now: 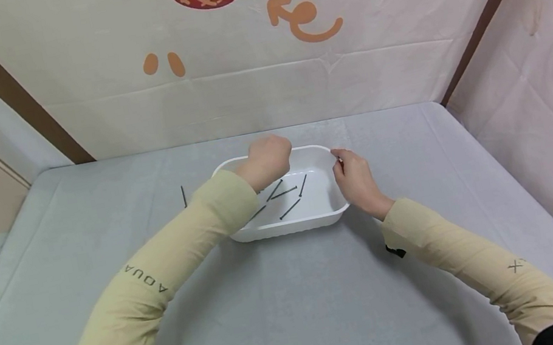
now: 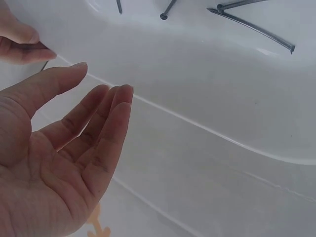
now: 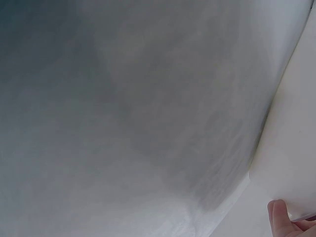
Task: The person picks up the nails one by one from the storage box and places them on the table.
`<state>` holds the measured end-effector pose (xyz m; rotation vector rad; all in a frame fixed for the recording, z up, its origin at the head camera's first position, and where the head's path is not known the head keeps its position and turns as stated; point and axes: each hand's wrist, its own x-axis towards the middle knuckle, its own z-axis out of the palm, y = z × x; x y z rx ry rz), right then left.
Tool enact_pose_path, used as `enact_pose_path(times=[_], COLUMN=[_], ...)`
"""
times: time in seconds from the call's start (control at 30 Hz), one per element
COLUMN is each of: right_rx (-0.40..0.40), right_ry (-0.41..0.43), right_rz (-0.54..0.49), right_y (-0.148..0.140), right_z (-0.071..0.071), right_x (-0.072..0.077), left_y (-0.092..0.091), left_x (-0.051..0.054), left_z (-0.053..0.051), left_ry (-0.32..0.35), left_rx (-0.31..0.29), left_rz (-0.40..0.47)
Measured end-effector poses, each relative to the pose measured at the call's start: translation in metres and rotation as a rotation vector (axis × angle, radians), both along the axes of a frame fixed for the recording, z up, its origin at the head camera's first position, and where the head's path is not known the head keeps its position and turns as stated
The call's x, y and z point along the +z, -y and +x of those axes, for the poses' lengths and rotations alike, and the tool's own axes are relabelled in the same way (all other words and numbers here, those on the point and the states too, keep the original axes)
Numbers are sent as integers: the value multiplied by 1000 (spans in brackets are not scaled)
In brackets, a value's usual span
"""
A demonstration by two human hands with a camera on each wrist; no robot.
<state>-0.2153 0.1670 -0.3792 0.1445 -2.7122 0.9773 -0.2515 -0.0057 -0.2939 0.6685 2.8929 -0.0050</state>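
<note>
A white tray (image 1: 318, 222) stands on the table with several dark nails (image 1: 290, 209) lying loose in it. My left hand (image 1: 267, 158) is above the tray's far side. In the left wrist view, the left hand (image 2: 74, 153) has gently bent fingers, a thumb apart from them, and nothing in its grasp. At the tray's right rim, my right hand (image 1: 358, 182) grips the edge between thumb and fingers. A dark sliver shows between those fingers; I cannot tell what it is. The right wrist view catches only some fingertips (image 3: 281, 219) against the tray's white side.
One more dark nail (image 1: 183, 196) is outside the tray, to its left, partly behind the left sleeve (image 1: 175, 261). A grey-blue cloth covers the table (image 1: 289, 306). Behind it hangs a white printed curtain (image 1: 252, 96).
</note>
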Motion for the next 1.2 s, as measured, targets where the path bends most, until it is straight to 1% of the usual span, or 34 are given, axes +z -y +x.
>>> enact_pose_path(times=[0.17,0.33,0.5,0.6,0.67,0.83,0.9,1.2], right_rx=[8,7,6,4,3,4,4,4], right_ry=[-1,6,15,16,14,8,7,12], right_rz=[-4,-8,-11,-10,-8,-4,-3,-8], right_y=[0,0,0,0,0,0,1,0], right_z=[1,1,1,1,1,1,1,1], right_x=[0,0,1,1,1,1,1,1], left_y=[-2,-5,-8,-9,-9,-12,-13,-17], left_x=[-2,-4,-9,-11,-13,-17,-17,-19], left_z=[0,-2,-4,-4,-5,-7,-7,-7], left_ry=[-1,-1,-6,0,-8,-6,5,-12], left_rx=[-12,-41,-75,-84,-94,-101,-100,-127], left_rz=[8,5,-2,13,20,20,23,37])
